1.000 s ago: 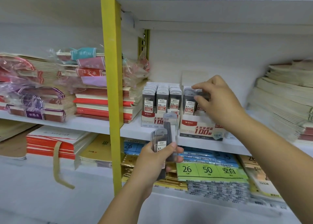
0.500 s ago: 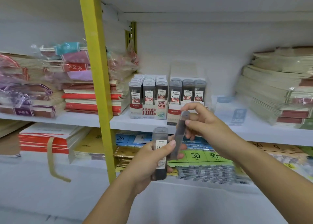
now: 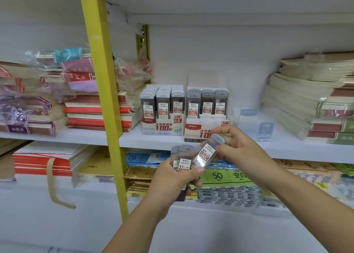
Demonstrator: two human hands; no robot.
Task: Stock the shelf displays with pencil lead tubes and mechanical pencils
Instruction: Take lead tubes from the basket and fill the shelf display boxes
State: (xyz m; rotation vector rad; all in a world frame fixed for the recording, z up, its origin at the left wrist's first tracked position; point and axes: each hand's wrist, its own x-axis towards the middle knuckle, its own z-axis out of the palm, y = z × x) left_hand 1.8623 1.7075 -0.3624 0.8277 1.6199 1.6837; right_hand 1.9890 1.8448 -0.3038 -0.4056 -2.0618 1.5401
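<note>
Looking up past my right hand (image 3: 243, 153), the 0.7 HB display box (image 3: 206, 129) stands just above and beyond it on the shelf, while that hand pinches one 0.7 lead tube (image 3: 207, 153) tilted cap-up to the right, and my left hand (image 3: 172, 178) clasps the remaining tubes (image 3: 182, 159) upright.

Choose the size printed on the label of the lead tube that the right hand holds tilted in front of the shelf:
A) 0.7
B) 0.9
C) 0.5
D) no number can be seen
A: the label on the tilted lead tube in the right hand reads 0.7, the same as the tubes in the left hand and in the right display box.
</note>
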